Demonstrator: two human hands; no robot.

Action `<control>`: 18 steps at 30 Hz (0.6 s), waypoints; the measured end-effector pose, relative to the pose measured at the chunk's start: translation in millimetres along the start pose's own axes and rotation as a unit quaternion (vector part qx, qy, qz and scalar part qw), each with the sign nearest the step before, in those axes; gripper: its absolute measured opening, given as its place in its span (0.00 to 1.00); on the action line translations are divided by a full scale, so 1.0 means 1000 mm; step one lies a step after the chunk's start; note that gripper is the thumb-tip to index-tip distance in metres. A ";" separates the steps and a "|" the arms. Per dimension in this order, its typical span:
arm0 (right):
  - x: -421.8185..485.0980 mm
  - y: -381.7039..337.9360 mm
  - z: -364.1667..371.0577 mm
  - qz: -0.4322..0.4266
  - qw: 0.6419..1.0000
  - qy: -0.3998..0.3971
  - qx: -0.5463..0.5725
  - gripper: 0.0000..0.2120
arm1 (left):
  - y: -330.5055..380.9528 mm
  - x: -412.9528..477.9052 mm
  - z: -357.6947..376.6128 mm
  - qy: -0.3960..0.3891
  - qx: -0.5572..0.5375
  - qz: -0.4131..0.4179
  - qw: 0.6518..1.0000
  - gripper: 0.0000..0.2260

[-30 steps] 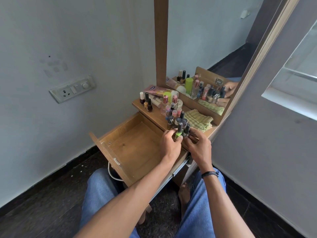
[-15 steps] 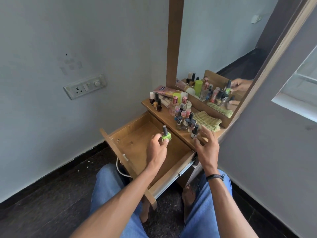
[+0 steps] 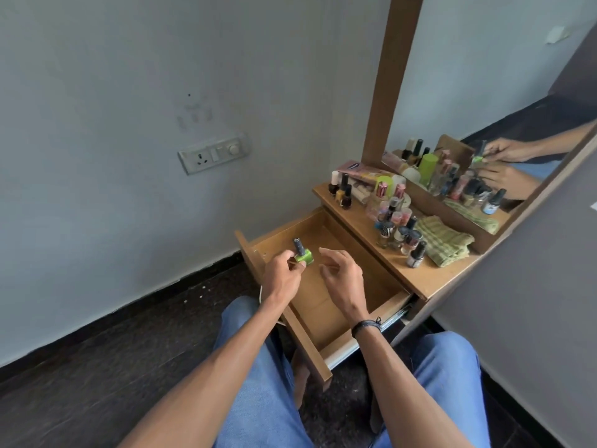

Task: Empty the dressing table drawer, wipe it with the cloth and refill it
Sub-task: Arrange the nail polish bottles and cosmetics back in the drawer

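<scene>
The open light-brown wooden drawer (image 3: pixel 371 286) sits mid frame, pulled out toward the person's knees. Its bottom looks bare, so I think the wipe is done & the refill is just starting. The left hand (image 3: pixel 282 278) is over the upper left part of the drawer & pinches a small bright green nail polish bottle w/ a dark grey cap (image 3: pixel 305 257). Its fingers (image 3: pixel 288 255) are curled tight on the low green part, w/ the cap poking up & tipped a bit left. Holding it low like that prob. lets the bottle go down flat on its base. The bottle is right at the tips of those fingers, up & right of the palm, in the drawer's upper left corner. Can't tell if it touches the wood yet. The right hand (image 3: pixel 342 274) hangs just right of the bottle, close but not touching. Its fingers (image 3: pixel 326 252) are loose & spread w/ nothing in them, maybe ready to steady the bottle or go get the next one. The other little nail polish bottles (image 3: pixel 399 229) stand in a bunch on the wooden surface (image 3: pixel 429 281) at middle right, near the drawer so they're easy to grab. The folded green checked cloth (image 3: pixel 442 244) lies right of them, out of the way, below the tall mirror (image 3: pixel 484 92).
</scene>
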State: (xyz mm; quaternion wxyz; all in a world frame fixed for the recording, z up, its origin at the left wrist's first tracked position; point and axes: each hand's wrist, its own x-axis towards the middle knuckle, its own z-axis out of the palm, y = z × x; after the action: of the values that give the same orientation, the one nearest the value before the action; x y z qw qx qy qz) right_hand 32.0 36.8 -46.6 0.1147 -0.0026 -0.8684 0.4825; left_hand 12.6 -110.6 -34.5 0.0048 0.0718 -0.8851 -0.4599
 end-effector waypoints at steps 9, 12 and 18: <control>0.001 -0.002 0.030 -0.010 0.997 -0.079 -0.009 0.23 | -0.008 -0.003 0.004 0.028 0.061 0.044 0.997 0.12; 0.002 0.004 0.034 -0.019 0.997 -0.080 -0.002 0.22 | -0.007 -0.003 0.001 0.063 0.137 0.065 0.986 0.14; 0.011 0.025 0.046 0.084 0.990 -0.113 0.026 0.20 | -0.016 0.014 -0.013 0.078 0.122 0.056 0.988 0.07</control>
State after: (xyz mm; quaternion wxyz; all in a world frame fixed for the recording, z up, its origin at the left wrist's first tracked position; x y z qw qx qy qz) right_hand 9.1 13.2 -89.0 -0.0248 -0.0183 -0.8597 0.5099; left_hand 1.9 -132.1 -40.5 0.0905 0.0576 -0.9343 -0.3400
